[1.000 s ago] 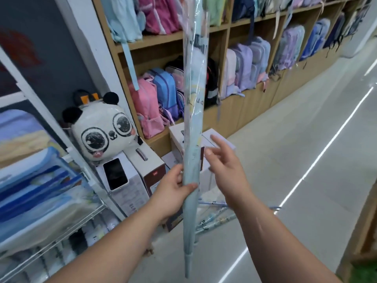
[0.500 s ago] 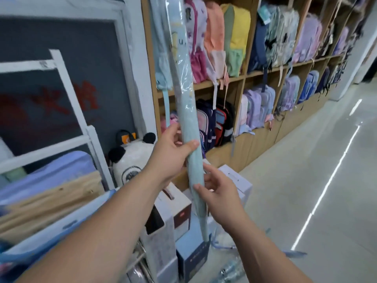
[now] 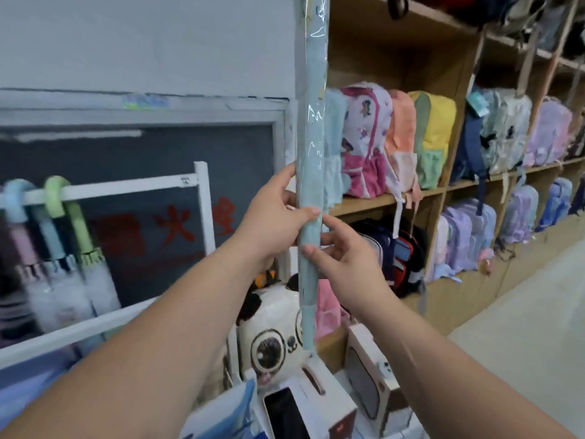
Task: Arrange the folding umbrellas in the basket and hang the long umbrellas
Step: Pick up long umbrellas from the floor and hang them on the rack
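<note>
While hung umbrellas hook over a white rail at the left, the left hand wraps around a long blue umbrella that stands straight up. Just below, the right hand pinches it too, thumb in front. Bags sit on shelves behind.

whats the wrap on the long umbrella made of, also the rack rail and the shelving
Wrap on the long umbrella: thin clear plastic film, glossy, judging by its white glints and crinkles.
Rack rail: probably white-painted metal with a smooth, even finish, though it could be plastic.
Shelving: light brown wood or wood-look board, matt, with no shine.
</note>
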The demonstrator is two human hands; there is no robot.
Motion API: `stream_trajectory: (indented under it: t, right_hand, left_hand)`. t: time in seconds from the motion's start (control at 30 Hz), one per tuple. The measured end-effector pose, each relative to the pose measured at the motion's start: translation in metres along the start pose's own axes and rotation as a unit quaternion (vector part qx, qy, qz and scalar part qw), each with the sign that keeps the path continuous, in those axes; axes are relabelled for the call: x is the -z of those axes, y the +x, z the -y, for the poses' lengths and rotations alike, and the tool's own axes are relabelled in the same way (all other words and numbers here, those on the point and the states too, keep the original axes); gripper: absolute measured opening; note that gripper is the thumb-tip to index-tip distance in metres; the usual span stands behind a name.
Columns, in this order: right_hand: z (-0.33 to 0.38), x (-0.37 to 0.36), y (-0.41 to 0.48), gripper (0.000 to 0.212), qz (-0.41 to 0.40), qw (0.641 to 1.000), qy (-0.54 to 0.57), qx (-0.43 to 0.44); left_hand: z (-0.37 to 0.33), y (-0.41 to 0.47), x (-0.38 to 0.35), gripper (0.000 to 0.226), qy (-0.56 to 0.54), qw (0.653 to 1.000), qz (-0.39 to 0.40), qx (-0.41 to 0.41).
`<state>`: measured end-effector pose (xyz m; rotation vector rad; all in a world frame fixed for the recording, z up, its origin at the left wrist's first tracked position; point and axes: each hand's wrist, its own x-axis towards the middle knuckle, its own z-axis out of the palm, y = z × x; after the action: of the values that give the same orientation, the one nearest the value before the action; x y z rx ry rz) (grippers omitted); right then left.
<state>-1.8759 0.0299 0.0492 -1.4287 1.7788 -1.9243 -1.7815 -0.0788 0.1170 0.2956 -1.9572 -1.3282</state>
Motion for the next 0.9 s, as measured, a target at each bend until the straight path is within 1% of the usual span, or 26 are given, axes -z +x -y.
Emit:
stream_trajectory:
  t: [0.13, 0.2, 0.27, 0.33, 0.5, 0.6, 0.73, 0.83, 0.9]
  right_hand:
    - [-0.001, -0.009, 0.036, 0.07, 0.097, 0.995, 0.02, 0.03]
    - [0.0, -0.013, 0.053, 0.076, 0.127, 0.99, 0.02, 0.05]
    - [0.002, -0.017, 0.073, 0.075, 0.142, 0.987, 0.024, 0.075]
    - [0.005, -0.023, 0.094, 0.072, 0.157, 0.983, 0.042, 0.09]
    - [0.007, -0.057, 0.14, 0.074, 0.189, 0.973, 0.056, 0.117]
    - [0.013, -0.081, 0.161, 0.075, 0.214, 0.966, 0.062, 0.134]
    - [0.028, -0.117, 0.182, 0.07, 0.251, 0.956, 0.072, 0.134]
    - [0.043, -0.141, 0.194, 0.07, 0.253, 0.955, 0.057, 0.144]
    - [0.057, -0.155, 0.201, 0.074, 0.252, 0.954, 0.046, 0.157]
  left_hand:
    - [-0.017, 0.02, 0.019, 0.064, 0.022, 0.996, -0.079, -0.016]
    - [-0.025, 0.033, 0.027, 0.064, 0.05, 0.991, -0.119, -0.02]
    - [-0.033, 0.045, 0.036, 0.063, 0.079, 0.986, -0.148, -0.023]
    - [-0.041, 0.054, 0.046, 0.065, 0.096, 0.982, -0.161, -0.019]
    - [-0.05, 0.064, 0.075, 0.08, 0.133, 0.976, -0.172, 0.034]
    - [-0.053, 0.071, 0.096, 0.082, 0.147, 0.967, -0.202, 0.043]
    - [-0.062, 0.073, 0.129, 0.08, 0.161, 0.956, -0.243, 0.037]
    - [-0.068, 0.074, 0.154, 0.08, 0.17, 0.951, -0.258, 0.024]
    - [-0.074, 0.077, 0.172, 0.082, 0.177, 0.948, -0.263, 0.013]
